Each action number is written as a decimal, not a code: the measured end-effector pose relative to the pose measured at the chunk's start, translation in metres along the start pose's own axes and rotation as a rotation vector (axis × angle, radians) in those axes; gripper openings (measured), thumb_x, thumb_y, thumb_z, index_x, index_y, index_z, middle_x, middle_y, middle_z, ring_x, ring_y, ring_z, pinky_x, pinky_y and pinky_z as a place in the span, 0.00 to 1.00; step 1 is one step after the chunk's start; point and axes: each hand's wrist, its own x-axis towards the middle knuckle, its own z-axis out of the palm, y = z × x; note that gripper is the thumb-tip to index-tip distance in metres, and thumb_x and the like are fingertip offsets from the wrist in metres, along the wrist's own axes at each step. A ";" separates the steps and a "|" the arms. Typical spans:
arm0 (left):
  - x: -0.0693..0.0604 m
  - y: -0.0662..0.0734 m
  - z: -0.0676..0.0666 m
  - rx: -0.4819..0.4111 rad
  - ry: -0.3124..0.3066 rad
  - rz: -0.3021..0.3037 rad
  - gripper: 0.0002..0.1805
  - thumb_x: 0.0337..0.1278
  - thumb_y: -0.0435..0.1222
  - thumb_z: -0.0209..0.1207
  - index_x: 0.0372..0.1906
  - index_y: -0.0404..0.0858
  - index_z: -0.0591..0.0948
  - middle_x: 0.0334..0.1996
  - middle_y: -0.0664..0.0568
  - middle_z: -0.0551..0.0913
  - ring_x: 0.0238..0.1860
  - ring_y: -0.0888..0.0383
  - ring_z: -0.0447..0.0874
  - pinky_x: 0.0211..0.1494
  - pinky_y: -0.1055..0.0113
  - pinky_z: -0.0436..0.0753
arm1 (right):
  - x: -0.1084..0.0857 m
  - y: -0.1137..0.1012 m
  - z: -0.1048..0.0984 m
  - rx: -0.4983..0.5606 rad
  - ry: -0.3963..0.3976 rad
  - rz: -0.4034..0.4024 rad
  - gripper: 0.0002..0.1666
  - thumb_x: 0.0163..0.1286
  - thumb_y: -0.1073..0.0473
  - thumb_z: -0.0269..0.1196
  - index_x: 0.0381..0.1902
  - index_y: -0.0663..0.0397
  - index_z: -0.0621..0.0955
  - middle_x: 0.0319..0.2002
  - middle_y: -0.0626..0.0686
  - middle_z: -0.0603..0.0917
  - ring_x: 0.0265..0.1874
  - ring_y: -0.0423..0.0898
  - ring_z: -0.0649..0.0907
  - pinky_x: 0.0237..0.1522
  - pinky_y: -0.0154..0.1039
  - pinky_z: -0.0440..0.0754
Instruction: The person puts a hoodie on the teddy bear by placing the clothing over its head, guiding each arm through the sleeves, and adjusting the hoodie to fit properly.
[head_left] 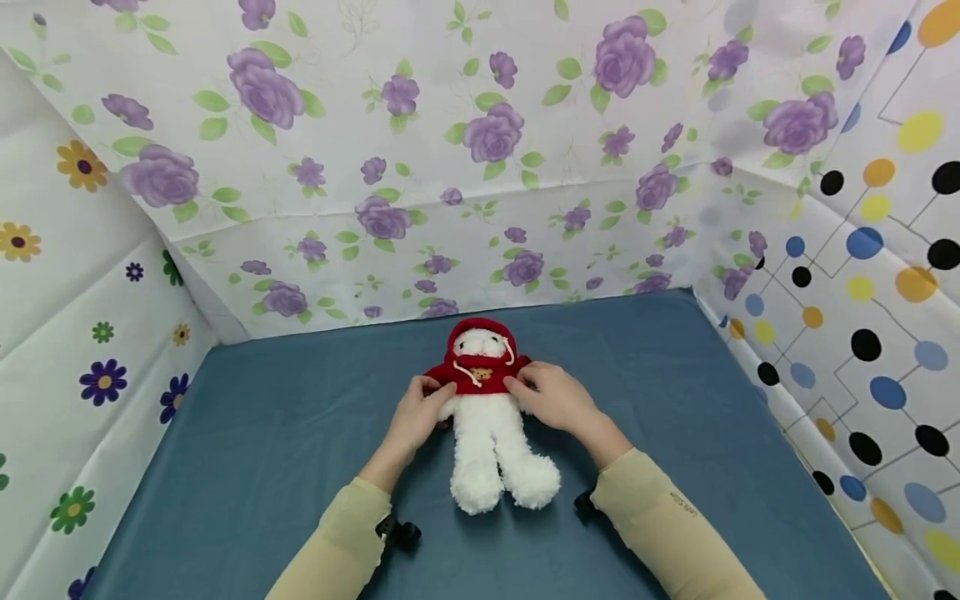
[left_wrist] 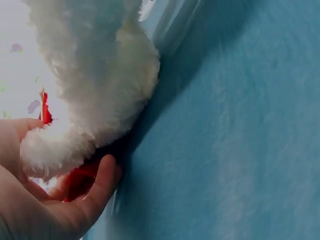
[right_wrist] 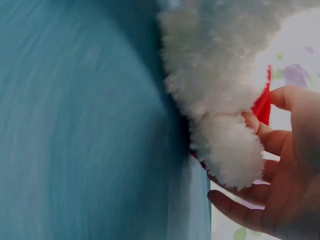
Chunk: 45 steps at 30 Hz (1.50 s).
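A white fluffy stuffed toy (head_left: 474, 450) lies on its back on the blue cloth, legs toward me. It wears a small red hoodie (head_left: 491, 385) with white drawstrings and a bear patch, its hood up around the head. My left hand (head_left: 415, 414) pinches the hoodie's lower left edge between thumb and fingers. At the lower right edge my right hand (head_left: 558, 398) pinches the red fabric the same way. In the left wrist view a fluffy paw (left_wrist: 55, 150) sits between thumb and fingers. The right wrist view shows the other paw (right_wrist: 230, 150) beside my fingers.
Blue cloth (head_left: 300, 450) covers the table around the toy. A white sheet with purple roses (head_left: 450, 208) hangs behind. Flower-printed cloth (head_left: 97, 375) stands on the left and dotted cloth (head_left: 877, 350) on the right. Dark wrist cameras (head_left: 405, 533) sit under both sleeves.
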 end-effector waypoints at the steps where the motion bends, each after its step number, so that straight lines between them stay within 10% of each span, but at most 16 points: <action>1: 0.000 -0.001 0.000 -0.035 -0.009 -0.021 0.30 0.75 0.55 0.62 0.63 0.34 0.73 0.58 0.39 0.78 0.52 0.46 0.82 0.50 0.53 0.88 | -0.001 0.001 0.001 0.028 0.013 0.018 0.27 0.84 0.33 0.54 0.30 0.41 0.82 0.32 0.46 0.79 0.28 0.46 0.77 0.32 0.45 0.75; 9: -0.004 -0.005 0.002 -0.256 -0.067 -0.113 0.50 0.68 0.52 0.70 0.82 0.31 0.59 0.78 0.35 0.65 0.74 0.39 0.69 0.76 0.39 0.67 | -0.011 0.010 -0.004 0.265 0.107 0.093 0.23 0.84 0.38 0.56 0.39 0.47 0.85 0.28 0.50 0.78 0.25 0.48 0.74 0.32 0.45 0.73; 20: 0.002 -0.005 0.008 -0.322 -0.024 -0.151 0.46 0.70 0.44 0.70 0.80 0.26 0.62 0.67 0.35 0.78 0.61 0.44 0.81 0.71 0.47 0.75 | -0.013 0.015 -0.014 0.248 -0.083 0.084 0.15 0.84 0.44 0.60 0.52 0.45 0.85 0.44 0.47 0.85 0.37 0.47 0.80 0.42 0.46 0.80; 45: 0.004 -0.011 0.016 -0.587 0.049 -0.194 0.43 0.72 0.45 0.69 0.79 0.29 0.63 0.62 0.42 0.78 0.48 0.59 0.83 0.45 0.66 0.84 | -0.016 0.010 -0.016 0.295 -0.134 0.029 0.13 0.85 0.47 0.59 0.53 0.46 0.84 0.43 0.48 0.83 0.37 0.48 0.79 0.42 0.47 0.78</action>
